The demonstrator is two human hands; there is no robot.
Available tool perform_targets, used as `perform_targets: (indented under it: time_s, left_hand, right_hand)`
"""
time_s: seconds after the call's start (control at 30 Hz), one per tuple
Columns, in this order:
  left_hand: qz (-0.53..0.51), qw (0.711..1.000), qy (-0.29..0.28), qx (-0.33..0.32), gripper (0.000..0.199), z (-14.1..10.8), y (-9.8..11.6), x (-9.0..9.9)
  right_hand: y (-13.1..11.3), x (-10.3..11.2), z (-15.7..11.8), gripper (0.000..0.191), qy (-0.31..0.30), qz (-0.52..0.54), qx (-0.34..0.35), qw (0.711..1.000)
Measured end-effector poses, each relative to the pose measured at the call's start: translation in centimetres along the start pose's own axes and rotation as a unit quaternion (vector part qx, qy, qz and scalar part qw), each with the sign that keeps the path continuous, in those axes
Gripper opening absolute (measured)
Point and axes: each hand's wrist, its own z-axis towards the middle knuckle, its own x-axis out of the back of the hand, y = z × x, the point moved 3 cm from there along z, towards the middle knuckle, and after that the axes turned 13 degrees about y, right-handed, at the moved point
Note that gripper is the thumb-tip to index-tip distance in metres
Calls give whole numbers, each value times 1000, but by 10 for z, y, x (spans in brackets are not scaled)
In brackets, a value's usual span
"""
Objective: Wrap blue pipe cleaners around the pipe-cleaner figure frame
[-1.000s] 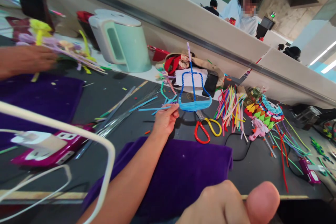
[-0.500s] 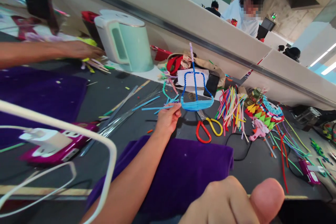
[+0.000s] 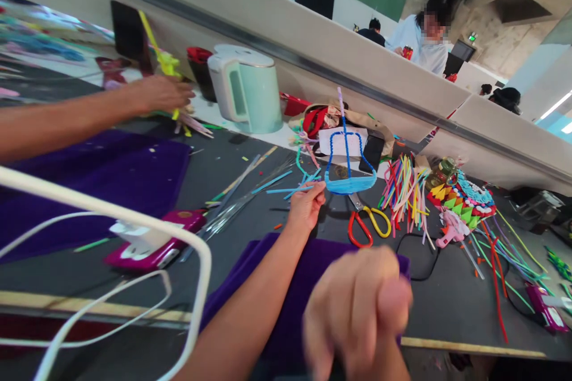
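Observation:
My left hand [image 3: 307, 207] is closed in a pinch at the lower left corner of a blue pipe-cleaner frame [image 3: 351, 184]. The frame has a bell-shaped dark blue outline, a central stem with a lilac tip, and light blue strands wound across its bottom. Close to the camera, my right hand [image 3: 357, 303] is curled and smeared by motion, over a folded purple cloth [image 3: 263, 274]. Whatever its fingers may hold is hidden. Scissors [image 3: 369, 221] with red and yellow handles lie just below the frame. Light blue pipe-cleaner pieces [image 3: 286, 190] lie beside my left fingertips.
A bundle of coloured pipe cleaners [image 3: 404, 190] and a pink glue gun [image 3: 451, 229] lie on the right. A kettle [image 3: 261, 95] stands behind. At left, a co-worker's hand [image 3: 156, 94] is by yellow pipe cleaners. A white cable [image 3: 196, 250] crosses the near left above a power strip [image 3: 156, 253].
My right hand has moved left and up, its fingers now pointing downward. My left hand keeps its pinch on the frame. The view has shifted left; the co-worker's hand is by an upright yellow piece.

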Motion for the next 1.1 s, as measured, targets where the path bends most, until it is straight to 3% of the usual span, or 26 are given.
perform_targets:
  time_s: [0.07, 0.1, 0.13, 0.17, 0.2, 0.23, 0.27, 0.33, 0.43, 0.93, 1.1]
  left_hand:
    - [-2, 1000, 1, -1, 27, 0, -1, 1]
    - [-2, 1000, 3, -2, 28, 1, -1, 1]
    - [-3, 1000, 3, -2, 28, 1, -2, 2]
    - [-4, 1000, 4, -2, 28, 1, -2, 2]
    - [-5, 1000, 6, -3, 29, 1, -2, 2]
    - [-3, 1000, 8, -3, 29, 0, -2, 3]
    - [2, 1000, 7, -1, 29, 0, -2, 3]
    - [17, 1000, 1, 0, 29, -1, -3, 3]
    - [38, 999, -6, -3, 28, -4, -5, 4]
    - [109, 992, -44, -34, 20, -11, -13, 6]
    - [98, 994, -47, -14, 23, -13, -14, 5]
  right_hand:
    - [15, 11, 32, 44, 81, 19, -7, 997]
    - [26, 20, 46, 42, 151, 31, -14, 988]
    - [41, 34, 55, 38, 330, 65, -38, 941]
    - [58, 45, 59, 32, 460, 90, -77, 880]
    - [76, 50, 61, 28, 531, 106, -116, 833]
    - [95, 51, 63, 28, 550, 121, -157, 811]
    - [112, 50, 62, 30, 551, 137, -190, 801]
    - [142, 41, 58, 34, 490, 171, -257, 815]
    - [164, 26, 49, 39, 403, 228, -313, 829]
    - [162, 25, 45, 39, 404, 252, -314, 822]
    - [162, 24, 44, 39, 431, 248, -305, 812]
